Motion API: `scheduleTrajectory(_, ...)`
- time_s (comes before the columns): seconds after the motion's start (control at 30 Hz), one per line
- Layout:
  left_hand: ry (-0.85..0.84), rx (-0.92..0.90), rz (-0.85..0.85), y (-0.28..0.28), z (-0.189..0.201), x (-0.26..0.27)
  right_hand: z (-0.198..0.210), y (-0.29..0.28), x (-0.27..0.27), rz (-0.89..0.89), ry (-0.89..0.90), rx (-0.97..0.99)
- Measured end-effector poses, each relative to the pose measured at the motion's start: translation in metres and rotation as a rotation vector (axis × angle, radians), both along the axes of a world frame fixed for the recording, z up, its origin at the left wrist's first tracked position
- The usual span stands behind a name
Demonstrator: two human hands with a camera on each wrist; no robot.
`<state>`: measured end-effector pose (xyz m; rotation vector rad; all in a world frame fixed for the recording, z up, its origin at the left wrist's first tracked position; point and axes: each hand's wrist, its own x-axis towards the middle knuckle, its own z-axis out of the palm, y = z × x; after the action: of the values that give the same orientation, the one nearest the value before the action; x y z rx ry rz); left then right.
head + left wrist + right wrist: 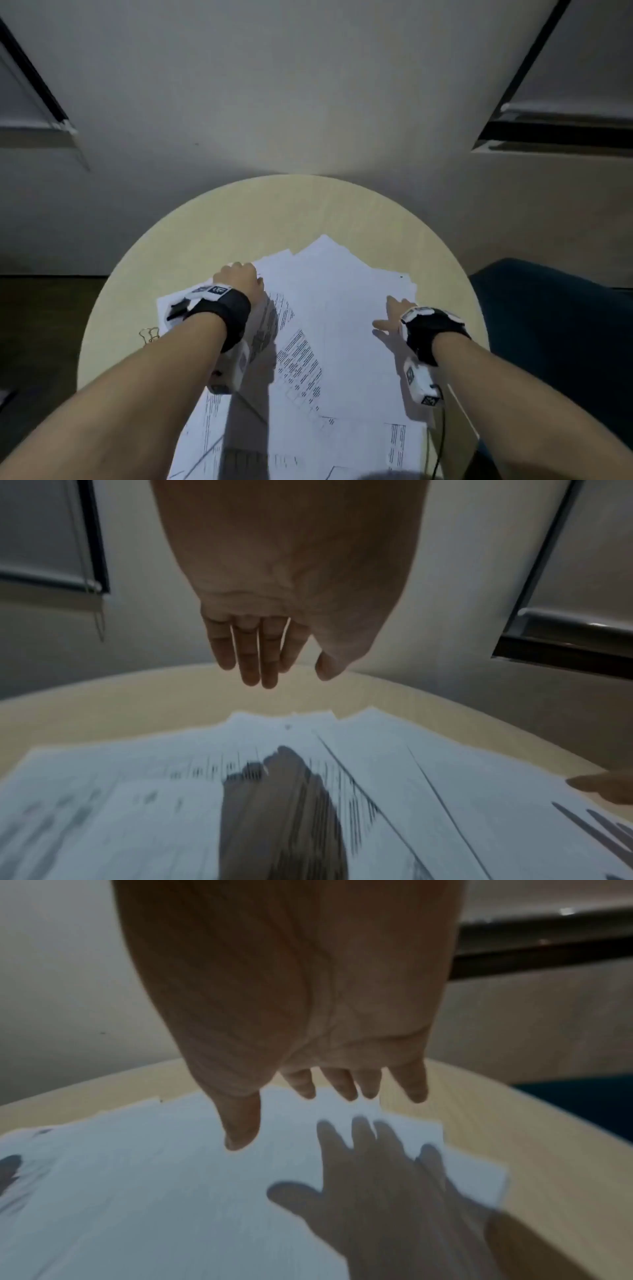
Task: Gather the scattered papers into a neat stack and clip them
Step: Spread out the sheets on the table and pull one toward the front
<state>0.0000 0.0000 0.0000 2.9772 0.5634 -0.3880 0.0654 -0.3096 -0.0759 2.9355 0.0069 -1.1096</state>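
Observation:
A loose, fanned-out pile of white printed papers (329, 308) covers the middle and near part of a round beige table (219, 219). My left hand (239, 277) hovers over the pile's far left corner; in the left wrist view the left hand (291, 658) hangs with straight fingers above the papers (342, 739), touching nothing. My right hand (394, 313) is at the pile's right edge, and the right wrist view shows the right hand (298, 1085) spread just above the papers (154, 1177), casting a shadow. A metal binder clip (149, 334) lies left of my left forearm.
A dark teal chair (548, 325) stands close to the table's right side. A grey wall (308, 102) with window frames rises behind the table. Dark floor (41, 325) lies to the left. A thin black cable (442, 442) hangs from my right wrist camera.

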Motion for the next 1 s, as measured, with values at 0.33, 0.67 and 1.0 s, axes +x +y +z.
scheduleTrajectory(0.33,0.253,-0.340,0.149,-0.053,-0.074,-0.015,-0.020,0.043,-0.060,-0.017,0.003,0.032)
scheduleTrajectory(0.67,0.198,-0.474,0.202,-0.068,-0.077,-0.033,-0.022,0.044,-0.098,0.097,-0.024,0.306)
scheduleTrajectory(1.0,-0.089,-0.713,0.293,-0.074,-0.048,-0.050,0.018,0.091,-0.115,0.084,-0.129,0.522)
